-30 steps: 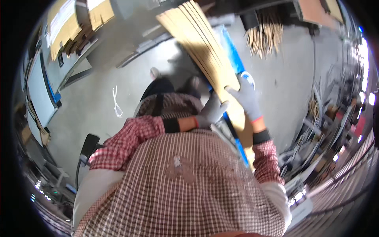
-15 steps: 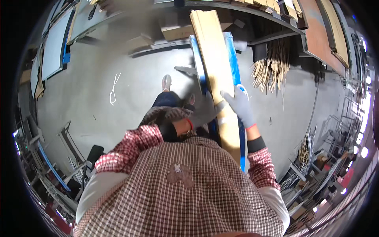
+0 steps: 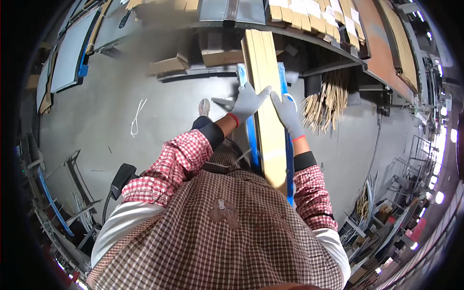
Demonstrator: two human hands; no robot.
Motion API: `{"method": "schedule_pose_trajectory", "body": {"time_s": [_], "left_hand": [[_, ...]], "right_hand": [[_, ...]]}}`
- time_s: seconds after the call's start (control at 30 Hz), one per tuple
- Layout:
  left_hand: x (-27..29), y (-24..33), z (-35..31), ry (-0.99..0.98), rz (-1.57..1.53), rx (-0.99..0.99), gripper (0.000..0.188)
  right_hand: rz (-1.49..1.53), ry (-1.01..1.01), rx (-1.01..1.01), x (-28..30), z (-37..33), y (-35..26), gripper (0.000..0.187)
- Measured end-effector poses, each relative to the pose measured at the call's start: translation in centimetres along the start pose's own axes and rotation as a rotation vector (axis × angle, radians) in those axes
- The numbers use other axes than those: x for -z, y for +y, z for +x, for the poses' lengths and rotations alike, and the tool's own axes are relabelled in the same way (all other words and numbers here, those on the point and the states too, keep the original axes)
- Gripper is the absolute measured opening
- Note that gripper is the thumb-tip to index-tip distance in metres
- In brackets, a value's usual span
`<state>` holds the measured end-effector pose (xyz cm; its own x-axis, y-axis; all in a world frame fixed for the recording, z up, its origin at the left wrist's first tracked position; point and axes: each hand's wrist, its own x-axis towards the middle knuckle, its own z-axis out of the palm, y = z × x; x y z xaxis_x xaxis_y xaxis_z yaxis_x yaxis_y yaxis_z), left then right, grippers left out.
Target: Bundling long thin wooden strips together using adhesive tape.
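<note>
A bundle of long tan cardboard strips (image 3: 272, 140) lies lengthwise on a narrow blue stand (image 3: 253, 140), pointing away from me. My left hand (image 3: 249, 100), in a grey glove, grips the bundle's left edge, its thumb laid over the top. Opposite it, my right hand (image 3: 287, 115), gloved the same way, holds the right edge with its thumb near the left one. The fingers under the edges are partly hidden. Beside the right hand a white ring-shaped thing (image 3: 291, 99) shows in part.
Across the far side runs a workbench (image 3: 309, 36) carrying several stacks of tan strips (image 3: 314, 17). Beneath it are cardboard boxes (image 3: 217, 57) and a bunch of thin sticks (image 3: 327, 101). A white strap (image 3: 137, 117) lies on the floor at left. Metal racks (image 3: 79, 183) stand farther left.
My left hand has moved forward along the bundle, from a blurred position nearer me to its left edge. My right hand stays at the right edge. The whole view has shifted slightly.
</note>
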<state>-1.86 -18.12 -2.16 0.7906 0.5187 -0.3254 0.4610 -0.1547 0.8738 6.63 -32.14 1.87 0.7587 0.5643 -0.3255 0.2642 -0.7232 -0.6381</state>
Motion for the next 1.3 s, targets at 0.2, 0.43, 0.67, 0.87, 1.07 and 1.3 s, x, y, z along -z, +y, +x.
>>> {"method": "schedule_pose_trajectory", "body": {"time_s": [0.2, 0.43, 0.67, 0.87, 1.07, 1.3], "left_hand": [[4.3, -2.2, 3.1, -0.082, -0.096, -0.077, 0.071], [19.5, 8.3, 0.4, -0.344, -0.274, -0.205, 0.070], [22.0, 6.4, 5.5, -0.485, -0.536, 0.148, 0.056], [13.4, -3.5, 13.4, 0.050, -0.088, -0.119, 0.011], [1.9, -4.9, 21.8, -1.049, 0.864, -0.655, 0.021], [-0.4, -11.5, 20.1, -0.140, 0.156, -0.870, 0.008]], "right_hand": [[0.094, -0.416, -0.201, 7.9, 2.0, -7.7, 0.049], [0.145, -0.734, 0.618, 8.5, 6.7, -20.6, 0.042], [-0.073, -0.979, 0.313, 7.6, 13.0, -25.0, 0.034], [-0.516, -0.513, 0.065, 11.6, 23.9, -6.6, 0.032], [0.113, -0.646, 0.120, 2.0, 25.9, 3.1, 0.027], [0.056, 0.163, -0.289, 2.9, 16.2, -14.3, 0.082]]}}
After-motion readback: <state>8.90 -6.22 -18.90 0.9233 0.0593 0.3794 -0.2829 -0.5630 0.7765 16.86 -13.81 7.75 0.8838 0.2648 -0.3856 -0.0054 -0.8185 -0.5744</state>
